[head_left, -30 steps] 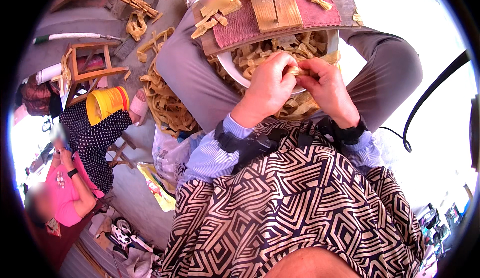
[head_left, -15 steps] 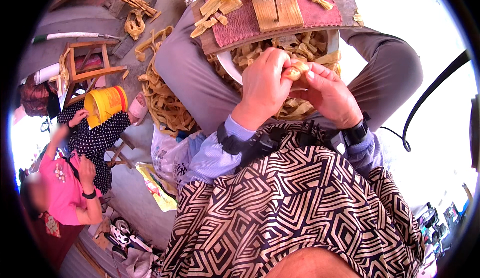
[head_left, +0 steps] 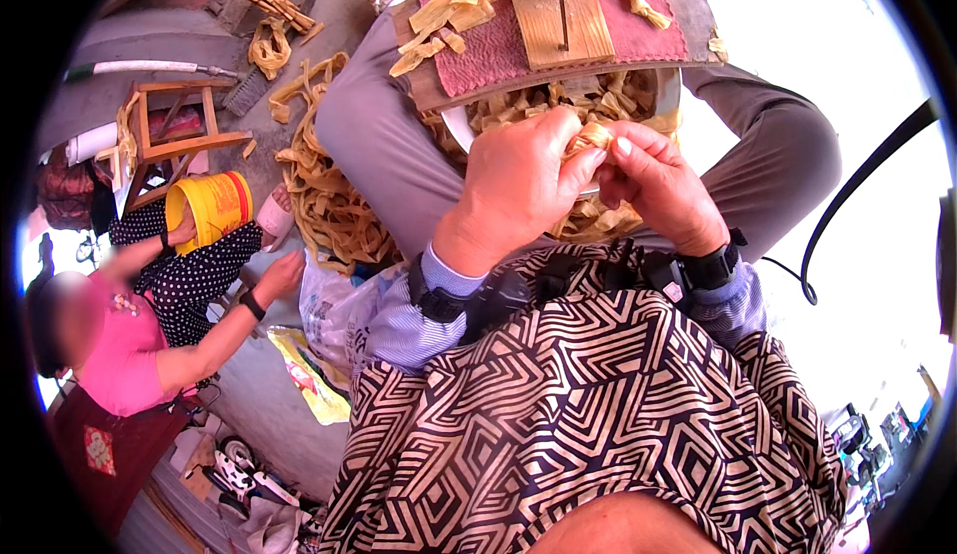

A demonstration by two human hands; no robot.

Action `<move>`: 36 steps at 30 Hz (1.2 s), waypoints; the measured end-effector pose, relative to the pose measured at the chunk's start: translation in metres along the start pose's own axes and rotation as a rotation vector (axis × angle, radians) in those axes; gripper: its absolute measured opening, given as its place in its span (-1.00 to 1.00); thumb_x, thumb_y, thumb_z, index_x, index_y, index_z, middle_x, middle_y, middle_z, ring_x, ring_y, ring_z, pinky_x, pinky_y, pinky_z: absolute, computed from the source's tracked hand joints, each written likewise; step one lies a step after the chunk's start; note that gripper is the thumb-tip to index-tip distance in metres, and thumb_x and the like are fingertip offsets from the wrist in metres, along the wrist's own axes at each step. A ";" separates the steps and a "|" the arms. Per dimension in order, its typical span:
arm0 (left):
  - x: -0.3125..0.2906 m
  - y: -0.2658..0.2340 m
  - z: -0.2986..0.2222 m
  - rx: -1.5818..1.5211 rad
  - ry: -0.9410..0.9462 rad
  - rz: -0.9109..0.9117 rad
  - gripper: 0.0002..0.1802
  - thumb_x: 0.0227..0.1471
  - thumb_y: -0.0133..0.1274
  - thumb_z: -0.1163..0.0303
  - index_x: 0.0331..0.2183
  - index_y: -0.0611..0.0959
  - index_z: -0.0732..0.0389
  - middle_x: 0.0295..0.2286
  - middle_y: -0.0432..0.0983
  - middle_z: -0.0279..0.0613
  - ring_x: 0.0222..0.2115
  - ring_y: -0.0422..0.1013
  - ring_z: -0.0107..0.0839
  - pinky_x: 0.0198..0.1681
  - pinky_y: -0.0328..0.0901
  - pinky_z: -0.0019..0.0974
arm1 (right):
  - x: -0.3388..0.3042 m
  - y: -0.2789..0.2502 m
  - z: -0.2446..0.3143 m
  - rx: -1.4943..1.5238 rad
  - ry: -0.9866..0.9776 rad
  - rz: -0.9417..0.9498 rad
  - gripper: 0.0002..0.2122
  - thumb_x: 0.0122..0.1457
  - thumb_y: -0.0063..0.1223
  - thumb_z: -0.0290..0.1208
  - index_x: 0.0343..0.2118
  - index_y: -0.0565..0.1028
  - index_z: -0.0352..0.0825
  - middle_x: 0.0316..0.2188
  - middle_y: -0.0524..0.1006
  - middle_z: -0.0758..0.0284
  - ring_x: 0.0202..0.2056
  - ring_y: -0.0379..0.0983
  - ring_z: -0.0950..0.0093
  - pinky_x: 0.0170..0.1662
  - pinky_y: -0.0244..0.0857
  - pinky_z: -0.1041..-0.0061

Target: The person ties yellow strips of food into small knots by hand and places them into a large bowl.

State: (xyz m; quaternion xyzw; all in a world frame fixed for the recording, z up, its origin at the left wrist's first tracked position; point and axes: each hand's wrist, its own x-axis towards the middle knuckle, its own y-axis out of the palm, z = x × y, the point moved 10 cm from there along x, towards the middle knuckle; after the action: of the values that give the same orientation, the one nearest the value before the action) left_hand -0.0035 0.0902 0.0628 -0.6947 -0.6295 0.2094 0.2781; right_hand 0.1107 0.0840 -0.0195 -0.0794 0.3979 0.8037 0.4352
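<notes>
Between my two hands is a small knotted tan strip (head_left: 590, 138), thin and slightly glossy. My left hand (head_left: 513, 180) pinches it with thumb and bent fingers, and the fingertips of my right hand (head_left: 660, 180) close on its other side. Below and behind the hands stands a white basin (head_left: 455, 127) full of similar tan strips (head_left: 598, 223), between my knees. Over its far edge lies a wooden board with a red cloth (head_left: 464, 67). On the cloth sit a wooden block (head_left: 583, 40) with a thin upright metal piece, flat strip pieces (head_left: 454, 13) and one knotted strip (head_left: 643, 5).
A heap of long tan strips (head_left: 334, 195) lies on the floor left of my leg. Farther left are a wooden stool (head_left: 179, 142) and a person in pink (head_left: 130, 355) with a yellow bucket (head_left: 211, 207). A plastic bag (head_left: 334, 305) lies beside my left arm; a black cable (head_left: 847, 170) hangs at right.
My hands still grip the knotted strip; my left hand has turned and shifted slightly left. The person at left has reached one hand into the yellow bucket and stretched the other arm toward the bag.
</notes>
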 end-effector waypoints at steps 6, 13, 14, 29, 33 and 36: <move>-0.001 0.010 -0.008 0.067 0.094 -0.005 -0.80 0.07 0.08 0.33 -0.47 0.54 0.25 -0.62 0.44 -0.04 -0.55 0.44 -0.15 -0.53 0.28 -0.20 | 0.000 -0.013 0.027 -0.288 -0.098 -0.096 -0.83 0.23 0.06 -0.33 -0.27 0.55 -0.32 -0.60 0.44 0.53 -0.60 0.26 0.74 -0.54 0.16 0.74; -0.004 0.011 0.033 -0.557 -0.170 0.152 -0.72 0.18 0.01 0.37 -0.52 0.50 0.31 -0.65 0.25 -0.50 -0.55 0.12 -0.69 -0.53 0.13 -0.49 | 0.009 -0.042 0.052 -0.268 -0.222 -0.167 -0.86 0.17 0.14 -0.36 -0.39 0.53 -0.34 -0.68 0.37 0.54 -0.68 0.19 0.76 -0.63 0.02 0.75; -0.004 0.007 0.030 -0.569 -0.147 0.158 -0.73 0.20 -0.01 0.39 -0.52 0.50 0.31 -0.61 0.29 -0.51 -0.54 0.14 -0.71 -0.52 0.13 -0.51 | 0.008 -0.040 0.056 -0.316 -0.236 -0.170 -0.87 0.18 0.12 -0.39 -0.38 0.53 -0.35 -0.66 0.38 0.53 -0.65 0.21 0.77 -0.61 0.05 0.75; 0.014 0.022 0.048 -0.973 -0.280 0.308 -0.59 0.21 -0.04 0.22 -0.03 0.44 0.31 -0.21 0.48 -0.23 -0.16 0.45 -0.46 -0.10 0.32 -0.44 | 0.016 -0.015 0.067 -0.574 -0.326 -0.081 -0.87 0.23 0.01 -0.51 -0.24 0.54 -0.42 -0.51 0.48 0.49 -0.49 0.34 0.74 -0.41 0.26 0.74; 0.027 0.031 0.042 -0.974 -0.322 0.425 -0.61 0.21 -0.04 0.20 -0.05 0.46 0.28 -0.32 0.52 -0.25 -0.34 0.44 -0.55 -0.24 0.33 -0.47 | 0.017 -0.013 0.071 -0.603 -0.310 -0.148 -0.86 0.22 0.01 -0.52 -0.21 0.54 -0.41 -0.53 0.48 0.49 -0.51 0.34 0.74 -0.44 0.26 0.73; 0.034 0.033 0.044 -0.932 -0.328 0.364 -0.69 0.20 -0.02 0.21 -0.15 0.50 0.25 -0.43 0.51 -0.32 -0.44 0.40 -0.61 -0.35 0.31 -0.53 | 0.019 -0.017 0.073 -0.654 -0.248 -0.233 -0.87 0.21 0.02 -0.50 -0.25 0.53 -0.41 -0.55 0.48 0.48 -0.54 0.34 0.74 -0.47 0.26 0.72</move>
State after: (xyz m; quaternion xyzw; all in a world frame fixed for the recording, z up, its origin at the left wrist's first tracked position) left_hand -0.0020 0.1279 0.0101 -0.8009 -0.5603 0.0581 -0.2031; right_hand 0.1279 0.1531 0.0111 -0.1611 0.0527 0.8370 0.5203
